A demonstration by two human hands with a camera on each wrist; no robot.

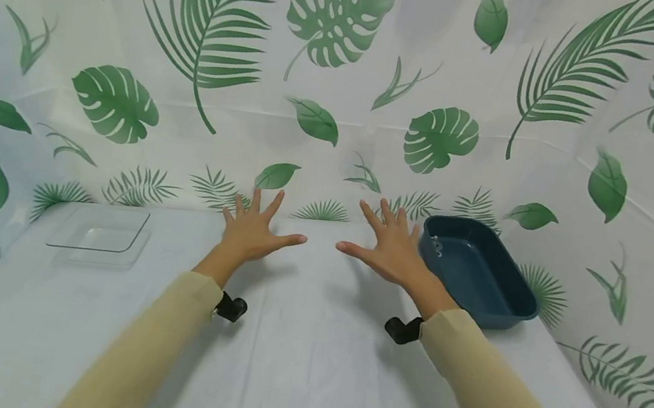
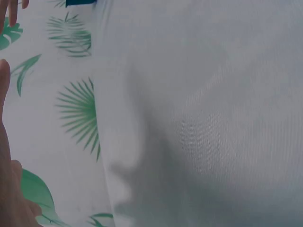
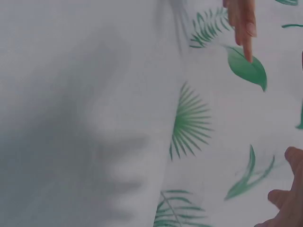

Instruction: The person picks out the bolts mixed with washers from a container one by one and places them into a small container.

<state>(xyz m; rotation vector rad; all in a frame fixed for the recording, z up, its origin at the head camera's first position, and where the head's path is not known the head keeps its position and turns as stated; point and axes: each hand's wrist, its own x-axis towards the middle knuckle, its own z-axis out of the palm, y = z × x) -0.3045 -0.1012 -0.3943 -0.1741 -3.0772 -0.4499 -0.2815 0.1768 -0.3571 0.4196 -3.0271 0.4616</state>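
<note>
Both hands hover over the white table, fingers spread and thumbs pointing at each other. The left hand (image 1: 249, 231) holds nothing; a clear glass dish (image 1: 103, 235) sits further to its left on the table. My right hand (image 1: 392, 248) is likewise bare, and its outer side overlaps the near left wall of a dark blue rectangular basin (image 1: 475, 267) in the head view. In the left wrist view, part of the left hand (image 2: 9, 170) shows at the left edge. The right wrist view catches the right hand (image 3: 286, 194) low at the right.
A white cloth covers the table (image 1: 287, 352), with shadows of both hands on it. Behind and at the sides hangs a white curtain (image 1: 360, 146) printed with green leaves. Small black camera mounts (image 1: 232, 308) sit at the wrists, below the beige sleeves.
</note>
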